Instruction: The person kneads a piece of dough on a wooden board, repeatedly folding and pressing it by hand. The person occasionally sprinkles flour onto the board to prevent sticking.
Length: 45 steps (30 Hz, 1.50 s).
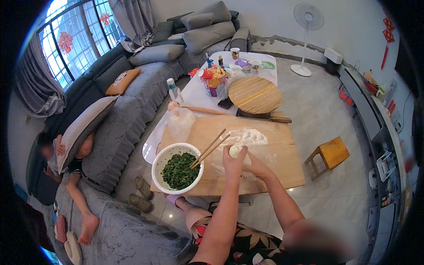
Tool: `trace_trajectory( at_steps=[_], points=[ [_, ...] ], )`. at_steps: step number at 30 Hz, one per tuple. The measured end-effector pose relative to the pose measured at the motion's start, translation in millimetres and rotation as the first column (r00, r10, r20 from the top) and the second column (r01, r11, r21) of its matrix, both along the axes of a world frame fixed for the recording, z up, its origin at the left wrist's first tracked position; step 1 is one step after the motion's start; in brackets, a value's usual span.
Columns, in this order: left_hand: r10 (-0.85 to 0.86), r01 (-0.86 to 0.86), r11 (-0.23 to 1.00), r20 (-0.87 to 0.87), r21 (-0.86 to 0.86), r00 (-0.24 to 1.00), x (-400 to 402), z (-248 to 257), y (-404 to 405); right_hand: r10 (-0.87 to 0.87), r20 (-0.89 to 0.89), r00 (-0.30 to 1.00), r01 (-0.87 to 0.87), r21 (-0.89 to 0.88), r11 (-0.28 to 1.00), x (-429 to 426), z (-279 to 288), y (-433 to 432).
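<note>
My left hand [232, 163] grips a lump of white dough [236, 151], its rounded top showing above the thumb and fingers. Close against it, my right hand [261, 169] also holds the dough, whose lower part shows between the two hands. Both hands are above a wooden board [281, 165] dusted with white flour [250, 136]. To their left, a white bowl [158, 180] contains chopped green filling [179, 172]. A pair of wooden chopsticks [212, 147] leans over the bowl's rim with the tips in the greens.
Beyond the board are a plastic bag [180, 122], a wooden rolling pin [205, 110], a round wooden board [255, 94] and a snack bucket [214, 86]. A glass bottle [175, 91] stands at left. A stool [331, 154] is at right; a person with a cushion [84, 132] sits on the sofa.
</note>
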<state>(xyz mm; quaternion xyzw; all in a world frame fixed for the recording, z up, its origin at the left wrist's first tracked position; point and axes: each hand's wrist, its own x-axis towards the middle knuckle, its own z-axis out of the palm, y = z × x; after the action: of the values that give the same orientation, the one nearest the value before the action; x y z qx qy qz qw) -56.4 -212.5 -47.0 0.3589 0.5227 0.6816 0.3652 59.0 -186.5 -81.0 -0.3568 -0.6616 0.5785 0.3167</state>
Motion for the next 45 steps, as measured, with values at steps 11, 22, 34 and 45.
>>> trace_trajectory(
  at_steps=[11, 22, 34, 45],
  points=[
    [-0.178, 0.170, 0.982, 0.102, 0.079, 0.979, -6.7, 0.3, 7.2, 0.044, 0.003, 0.999, -0.044, 0.002, 0.999, 6.2, 30.2, -7.7],
    [-0.005, 0.000, 1.000, -0.291, -0.016, 0.957, 17.9, 26.2, -5.5, -0.008, 0.189, 0.982, -0.021, 0.147, 0.989, 19.0, 20.0, -5.9],
    [0.067, -0.029, 0.991, -0.301, 0.131, 0.951, 27.9, 23.2, -1.6, -0.132, -0.017, 0.991, 0.132, 0.222, 0.966, -4.3, -0.6, -4.9],
    [0.241, -0.210, 0.970, -0.415, 0.120, 0.877, 12.4, 43.0, -14.0, -0.225, -0.010, 0.974, 0.222, 0.220, 0.950, -21.9, 10.0, -37.6]
  ],
)
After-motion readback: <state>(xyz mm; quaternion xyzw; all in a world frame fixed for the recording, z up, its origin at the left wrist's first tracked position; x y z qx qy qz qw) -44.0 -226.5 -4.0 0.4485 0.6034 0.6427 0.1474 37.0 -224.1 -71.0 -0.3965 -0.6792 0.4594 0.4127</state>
